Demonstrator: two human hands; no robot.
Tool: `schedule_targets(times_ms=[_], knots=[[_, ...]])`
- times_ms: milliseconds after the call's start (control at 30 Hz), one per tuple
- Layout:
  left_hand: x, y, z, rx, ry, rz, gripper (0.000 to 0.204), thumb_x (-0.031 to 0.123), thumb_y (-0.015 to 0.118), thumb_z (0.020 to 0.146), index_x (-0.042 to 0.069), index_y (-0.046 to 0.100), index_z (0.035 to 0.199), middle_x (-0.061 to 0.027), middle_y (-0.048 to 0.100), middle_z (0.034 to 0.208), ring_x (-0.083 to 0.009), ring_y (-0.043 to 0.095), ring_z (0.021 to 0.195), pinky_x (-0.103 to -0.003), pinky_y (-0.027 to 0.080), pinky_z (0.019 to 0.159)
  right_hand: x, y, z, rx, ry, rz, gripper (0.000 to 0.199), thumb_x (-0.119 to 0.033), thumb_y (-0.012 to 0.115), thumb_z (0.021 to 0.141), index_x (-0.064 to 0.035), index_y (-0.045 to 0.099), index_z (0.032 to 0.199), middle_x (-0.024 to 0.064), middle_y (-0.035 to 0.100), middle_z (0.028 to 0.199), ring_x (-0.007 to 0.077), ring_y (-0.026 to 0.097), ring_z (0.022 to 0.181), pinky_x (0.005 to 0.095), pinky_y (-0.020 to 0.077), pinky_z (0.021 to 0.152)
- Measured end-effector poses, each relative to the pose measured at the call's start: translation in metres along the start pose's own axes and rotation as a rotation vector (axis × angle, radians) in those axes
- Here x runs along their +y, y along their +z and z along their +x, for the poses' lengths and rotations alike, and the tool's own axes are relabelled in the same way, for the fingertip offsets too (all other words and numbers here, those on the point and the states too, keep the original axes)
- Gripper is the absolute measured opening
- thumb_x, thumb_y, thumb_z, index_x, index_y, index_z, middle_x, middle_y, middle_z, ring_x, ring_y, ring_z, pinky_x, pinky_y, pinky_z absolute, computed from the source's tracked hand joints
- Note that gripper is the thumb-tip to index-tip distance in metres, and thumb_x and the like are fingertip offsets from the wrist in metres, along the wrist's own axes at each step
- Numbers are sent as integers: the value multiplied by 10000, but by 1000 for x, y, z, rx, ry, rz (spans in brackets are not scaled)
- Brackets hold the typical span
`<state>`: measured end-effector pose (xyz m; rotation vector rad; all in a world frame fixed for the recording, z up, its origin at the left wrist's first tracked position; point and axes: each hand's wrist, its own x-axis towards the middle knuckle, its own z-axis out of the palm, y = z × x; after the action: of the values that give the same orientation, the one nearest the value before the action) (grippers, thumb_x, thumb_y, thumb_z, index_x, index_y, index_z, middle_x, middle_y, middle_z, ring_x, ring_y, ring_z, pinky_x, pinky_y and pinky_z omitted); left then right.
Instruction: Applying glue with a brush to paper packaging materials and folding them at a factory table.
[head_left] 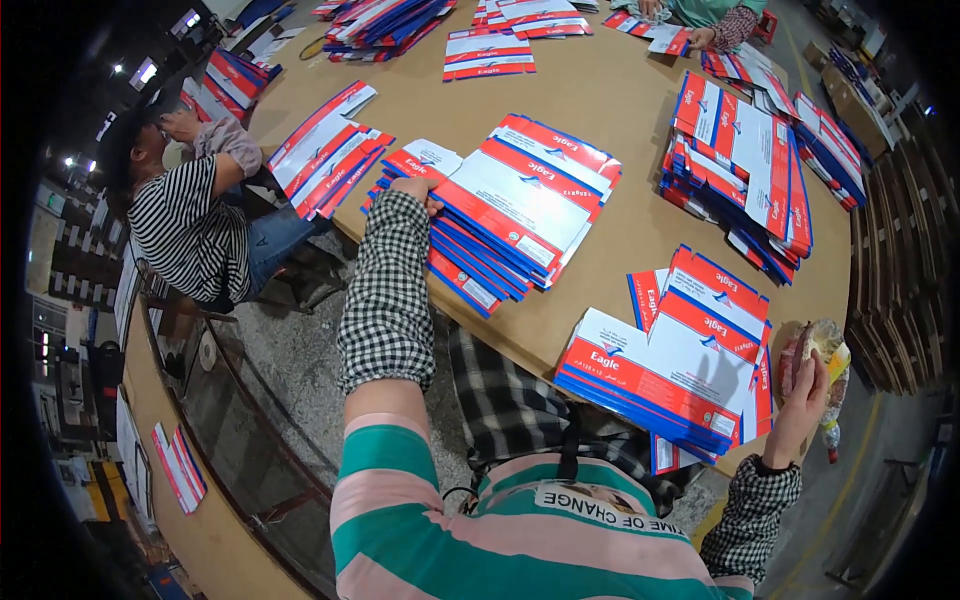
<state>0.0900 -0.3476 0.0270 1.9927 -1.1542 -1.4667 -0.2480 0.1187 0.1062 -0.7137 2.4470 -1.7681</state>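
Note:
My left hand (pixel 415 192) is at the left side of a stack of flat printed cartons (pixel 525 205), red, white and blue, its partly hidden fingers curled at the carton edges. Under and beside it lies another carton pile (pixel 425 160). At the table's right edge, my right hand (pixel 800 408) has its fingers closed against a clear plastic-wrapped thing (pixel 838 378) with pale and brownish contents, a yellow band and a red tip; its kind I cannot make out. Between my hands, near my body, sits a further stack of flat cartons (pixel 660 375), fanned unevenly.
The brown table (pixel 590 75) carries more carton stacks, including a tall leaning one (pixel 735 165) at the right. A seated person in stripes (pixel 195 225) is at the left. Across the table, another person's hand (pixel 703 38) touches cartons. Stacked brown boards (pixel 895 260) stand beyond the right edge.

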Motion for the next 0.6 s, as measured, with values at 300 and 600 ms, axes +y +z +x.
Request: schedule_targets(times_ms=[300, 600], knots=[[6, 6, -7, 112, 4, -48, 302, 212, 621, 840, -77, 592, 923, -175, 645, 712, -178, 619, 509, -233, 499, 400, -2, 8, 3, -33, 6, 69, 340, -244, 462, 954, 23, 502, 1160, 103, 549, 1122, 143, 519, 1036, 273, 415, 906], [-13, 13, 4, 84, 77, -96, 301, 148, 542, 859, -143, 565, 932, -224, 646, 738, -247, 642, 573, -328, 524, 512, 10, 2, 3, -51, -39, 114, 286, -187, 450, 957, 31, 515, 1131, 92, 565, 1082, 134, 520, 1010, 252, 404, 897]])
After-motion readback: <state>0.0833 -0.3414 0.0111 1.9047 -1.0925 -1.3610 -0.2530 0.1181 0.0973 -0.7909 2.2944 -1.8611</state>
